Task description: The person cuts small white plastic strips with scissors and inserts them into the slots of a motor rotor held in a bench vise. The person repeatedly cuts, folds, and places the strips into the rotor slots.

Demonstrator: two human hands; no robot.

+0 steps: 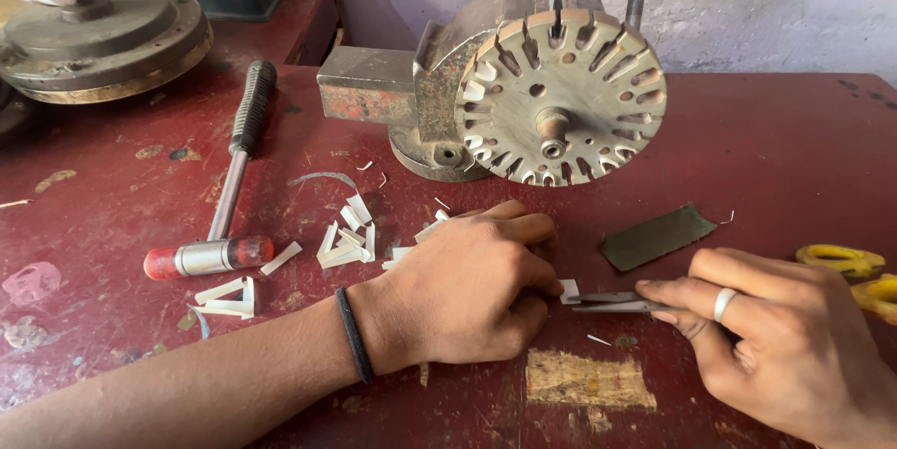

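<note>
Hands come first, low over the red workbench [766, 159], both well in front of the slotted metal disc [561, 97] clamped in the vise [439, 85]. Right hand [785, 346] sits nearest, in front of the disc and to its right, fingers closed around a pair of scissors [612, 301] — yellow handles [855, 276] poke out behind the knuckles, and the blades point left. Left hand [467, 290] lies directly in front of the disc, curled shut with its fingertips pinching a small white paper strip [569, 291] that meets the scissor tips; a black band [355, 335] circles that wrist. A bare, scraped patch [584, 379] in the red paint shows just below the two hands.

Between the hands and the disc, a dark green scrap of sheet [656, 236] lies flat, slightly right of the disc's centre. Left of the disc and nearer the camera, a scatter of folded white paper pieces [348, 236] rests on the bench, with a red-handled hammer [229, 178] beside them, its grip pointing away. White paper also fills many of the disc's slots. Farther left of the disc — at the bench's back corner — stands a round grey motor housing [103, 38].
</note>
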